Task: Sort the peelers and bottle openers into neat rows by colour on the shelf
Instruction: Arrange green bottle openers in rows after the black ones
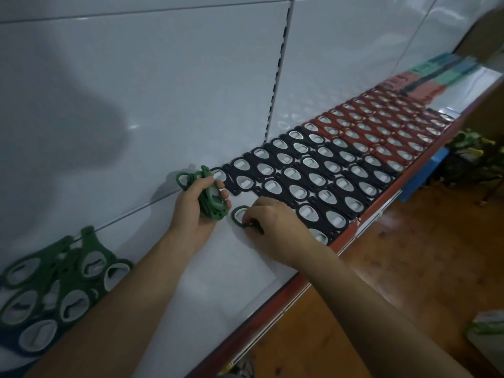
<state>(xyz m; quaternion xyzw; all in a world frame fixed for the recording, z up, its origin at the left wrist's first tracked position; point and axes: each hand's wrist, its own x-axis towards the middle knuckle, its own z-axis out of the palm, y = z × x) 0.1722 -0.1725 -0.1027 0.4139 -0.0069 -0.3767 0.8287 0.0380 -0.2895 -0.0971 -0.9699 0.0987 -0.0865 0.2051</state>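
Gripping a bunch of green openers [214,199], the left hand [196,214] sits just left of the frame's centre, fingers curled round the stack so that its looped ends stick out above and below the fist. Its forearm runs down toward the lower left. Just to its right, the right hand [272,227] is turned palm-down on the white shelf [223,282], fingertips bent and pinching a single green opener [234,217] that lies flat on the surface. The opener's ring end shows to the left of the fingers and the rest is hidden under them. That forearm stretches away to the lower right corner. The single opener lies beside the near end of the black openers [313,173], which run in rows toward the upper right and meet the red openers [381,124]. A loose green pile [54,290] lies at the lower left.
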